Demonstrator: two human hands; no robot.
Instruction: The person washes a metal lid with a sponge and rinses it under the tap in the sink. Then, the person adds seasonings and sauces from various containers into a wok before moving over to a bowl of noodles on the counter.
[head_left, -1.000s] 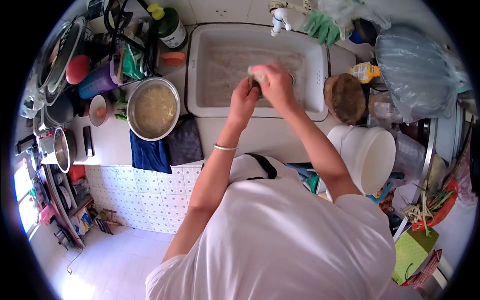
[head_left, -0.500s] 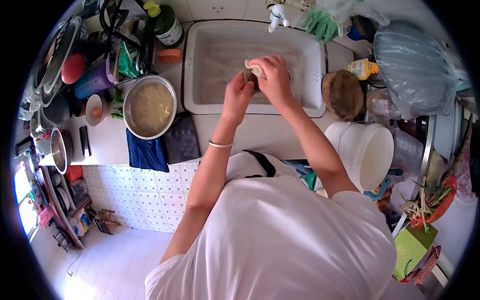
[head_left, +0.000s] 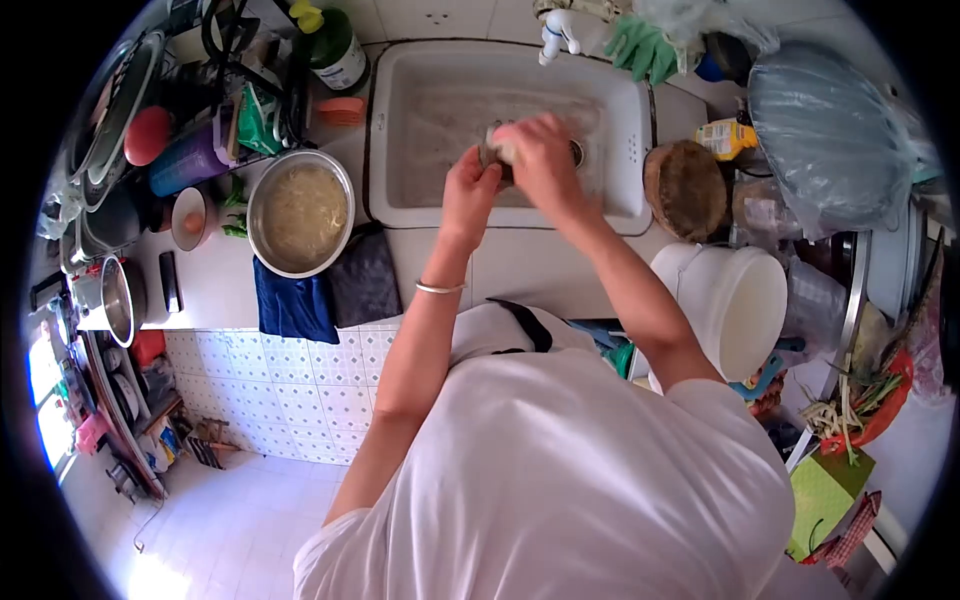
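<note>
Both hands are close together over the white sink (head_left: 420, 216). My left hand (head_left: 468, 195), a bracelet on its wrist, is closed on a small dark object (head_left: 490, 153), mostly hidden by the fingers. My right hand (head_left: 545, 165) is slightly blurred and closed round a pale cloth (head_left: 504, 146), pressed against the dark object. What the dark object is cannot be made out. The drain (head_left: 577, 153) shows just right of my right hand. Left of the sink, a metal bowl (head_left: 346, 219) holds pale shreds in liquid.
Dark cloths (head_left: 362, 282) hang over the counter edge under the bowl. A round wooden block (head_left: 686, 190) and a white bucket (head_left: 705, 300) are on the right. The white tap (head_left: 557, 38) and green gloves (head_left: 641, 48) are behind the sink. An orange sponge (head_left: 341, 110) lies left.
The view has shifted slightly since the first frame. My right hand has moved back and forth with the pale cloth against the object in my left hand, which has stayed nearly in place.
</note>
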